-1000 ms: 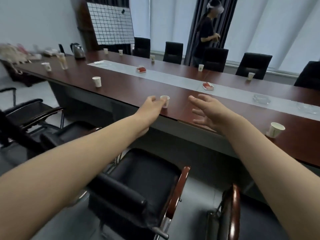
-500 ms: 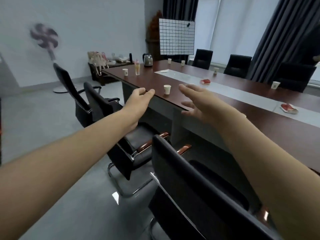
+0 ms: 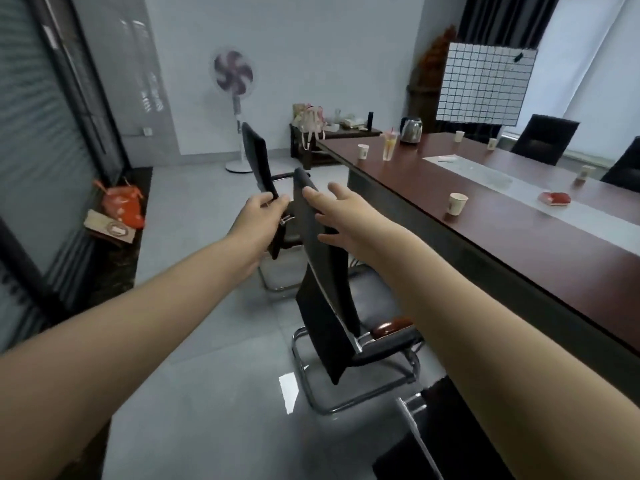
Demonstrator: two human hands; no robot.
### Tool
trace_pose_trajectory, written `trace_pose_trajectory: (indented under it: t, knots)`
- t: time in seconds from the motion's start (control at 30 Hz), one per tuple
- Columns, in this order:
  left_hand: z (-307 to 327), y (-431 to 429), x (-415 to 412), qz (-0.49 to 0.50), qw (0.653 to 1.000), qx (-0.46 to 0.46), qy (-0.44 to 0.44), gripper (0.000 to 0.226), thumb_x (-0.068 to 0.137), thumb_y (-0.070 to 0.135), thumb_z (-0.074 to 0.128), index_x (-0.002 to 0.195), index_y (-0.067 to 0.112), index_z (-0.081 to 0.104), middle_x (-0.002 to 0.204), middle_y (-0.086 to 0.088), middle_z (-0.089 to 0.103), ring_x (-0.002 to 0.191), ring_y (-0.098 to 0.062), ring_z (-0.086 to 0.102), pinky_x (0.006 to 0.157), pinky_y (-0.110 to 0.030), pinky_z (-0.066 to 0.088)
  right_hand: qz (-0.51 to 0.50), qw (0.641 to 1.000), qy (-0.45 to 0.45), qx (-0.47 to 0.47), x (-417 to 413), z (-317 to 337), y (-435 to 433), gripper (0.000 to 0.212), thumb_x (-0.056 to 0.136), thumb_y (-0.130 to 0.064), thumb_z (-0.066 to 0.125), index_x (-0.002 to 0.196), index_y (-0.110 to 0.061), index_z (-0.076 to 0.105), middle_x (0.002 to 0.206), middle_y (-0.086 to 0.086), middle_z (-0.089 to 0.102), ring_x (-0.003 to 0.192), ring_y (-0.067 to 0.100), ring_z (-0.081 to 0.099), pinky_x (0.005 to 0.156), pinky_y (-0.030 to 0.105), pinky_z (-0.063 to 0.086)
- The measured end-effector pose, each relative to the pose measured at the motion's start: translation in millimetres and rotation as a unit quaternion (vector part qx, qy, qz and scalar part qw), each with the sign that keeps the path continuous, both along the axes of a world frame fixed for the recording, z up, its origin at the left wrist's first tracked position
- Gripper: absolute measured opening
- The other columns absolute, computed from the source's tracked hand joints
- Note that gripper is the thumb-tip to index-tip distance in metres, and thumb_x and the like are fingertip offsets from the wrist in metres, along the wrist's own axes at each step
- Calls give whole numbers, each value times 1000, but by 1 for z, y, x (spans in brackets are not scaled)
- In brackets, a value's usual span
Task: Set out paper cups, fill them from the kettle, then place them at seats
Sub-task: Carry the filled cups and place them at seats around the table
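Black was the nearest chair back, cut off at the lower right corner. Beyond it stood a second black chair with a reddish-brown armrest, side-on beside the counter. Both bare forearms reached out over it. The right grip was released, fingers spread, at the top of that chair's back; whether it touched the back could not be told. The left grip hung just beside it, fingers loosely bent and grasping nothing, in front of a third chair. On the brown counter the closest paper cup stood upright near the edge, with a red packet farther in on the pale runner. Toward the far end stood another cup, a clear drink cup with a straw and, just behind it, the steel kettle. Far-side cups stood along the opposite edge. A pedestal fan and a gridded board stood at the back of the room.
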State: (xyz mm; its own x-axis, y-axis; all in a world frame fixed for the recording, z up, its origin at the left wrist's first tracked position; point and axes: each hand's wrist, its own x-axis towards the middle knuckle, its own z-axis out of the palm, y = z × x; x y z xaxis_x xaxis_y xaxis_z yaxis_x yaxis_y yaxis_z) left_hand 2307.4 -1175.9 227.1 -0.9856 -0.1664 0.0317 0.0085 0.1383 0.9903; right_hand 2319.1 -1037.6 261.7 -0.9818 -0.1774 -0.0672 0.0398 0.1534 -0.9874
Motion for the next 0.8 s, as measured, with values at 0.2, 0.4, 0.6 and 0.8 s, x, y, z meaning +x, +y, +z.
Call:
trace_pose_trajectory:
  t: [0.2, 0.4, 0.6, 0.8]
  knots:
    - [-13, -70, -84, 79, 997, -10, -20, 52, 97, 42, 45, 142, 17, 37, 135, 1, 53, 132, -17, 40, 111, -42, 30, 49, 998, -29, 16, -108, -27, -67, 76, 90, -46, 58, 149, -16, 22, 147, 7, 36, 132, 27, 42, 101, 48, 46]
    - [-24, -126, -167, 125, 991, 3, -42, 52, 97, 46, 44, 142, 22, 36, 138, 2, 52, 134, -20, 39, 111, -47, 30, 94, 995, -43, 1, -211, -42, -121, 78, 89, -49, 57, 151, -19, 21, 125, -1, 45, 121, 17, 45, 95, 38, 45]
    - [-42, -187, -233, 151, 987, 16, -44, 51, 97, 44, 44, 142, 21, 36, 134, 4, 54, 132, -19, 41, 104, -40, 31, 85, 995, -58, -4, -292, -56, -173, 67, 94, -47, 51, 149, -19, 26, 136, 0, 42, 129, 20, 43, 106, 45, 41]
    - [-66, -273, -315, 160, 986, 16, -43, 51, 98, 43, 44, 144, 22, 34, 133, 5, 55, 133, -18, 39, 111, -44, 28, 106, 992, -70, 15, -382, -75, -239, 65, 95, -48, 49, 150, -20, 27, 151, 1, 34, 135, 21, 39, 107, 46, 40]
